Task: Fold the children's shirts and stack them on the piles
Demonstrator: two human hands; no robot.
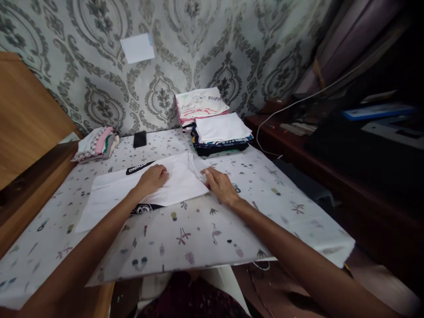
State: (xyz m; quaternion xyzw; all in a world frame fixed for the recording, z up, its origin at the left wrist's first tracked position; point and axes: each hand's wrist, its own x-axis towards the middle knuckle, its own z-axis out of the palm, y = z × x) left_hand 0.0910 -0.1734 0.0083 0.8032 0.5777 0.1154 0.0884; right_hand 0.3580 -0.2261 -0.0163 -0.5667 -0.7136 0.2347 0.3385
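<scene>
A white T-shirt [175, 176] with black printed patches lies folded lengthwise on the cloth-covered table [205, 238]. My left hand [154, 179] is closed, its curled fingers pressed into the middle of the shirt. At the shirt's right end, my right hand [220, 183] pinches the edge of the fabric between thumb and fingers. Some of the cloth there is bunched up near the fingertips. The undersides of both hands are hidden from view.
Behind the shirt stand two stacks of folded clothes, one topped by a plain white garment [221, 128], the other by a printed one [202, 102]. A smaller clothes pile [97, 143] and a black phone-like object [139, 139] sit back left. A white cable [298, 104] hangs at right.
</scene>
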